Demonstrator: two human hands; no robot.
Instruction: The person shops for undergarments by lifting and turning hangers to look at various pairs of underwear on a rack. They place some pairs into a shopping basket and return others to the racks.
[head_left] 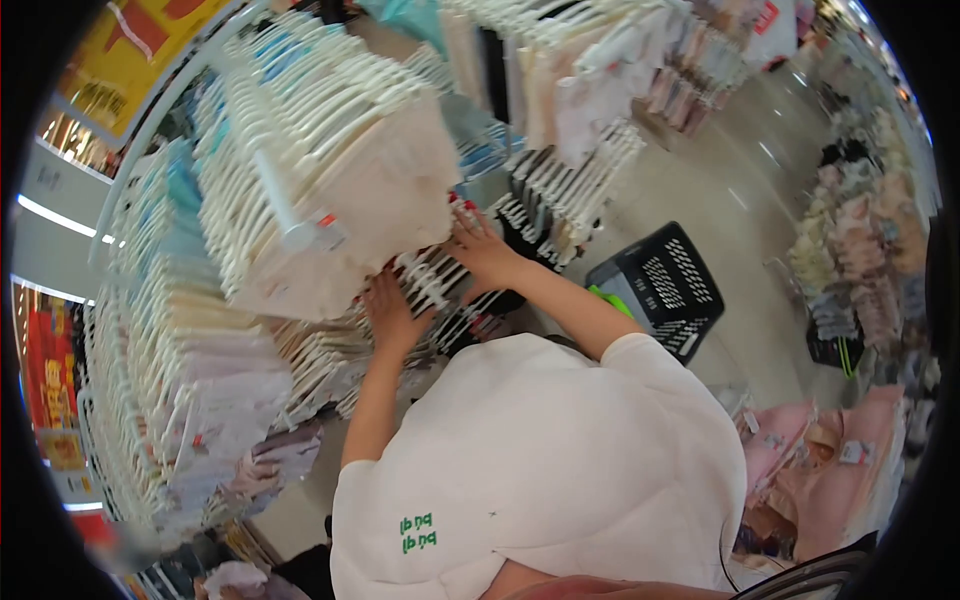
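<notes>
Low in the hanging clothes, my left hand [396,312] rests at the hangers below a pale pink garment [375,190], its fingers apart. To the right, my right hand [485,258] reaches to the same row with fingers spread and thumb apart, near small red items. Between both hands lie white hangers [428,280] holding dark and red pieces. Neither hand visibly grips anything, though some fingertips are partly hidden among the hangers. A red and white tag [327,220] marks the pale pink garment at the end of a rack bar [275,190].
A dark shopping basket [690,285] with a bright green part stands on the floor [735,190] to the right. More hanging garments [220,380] fill the left. Pink bras [855,450] lie at the lower right, and clothing displays [860,230] line the far right.
</notes>
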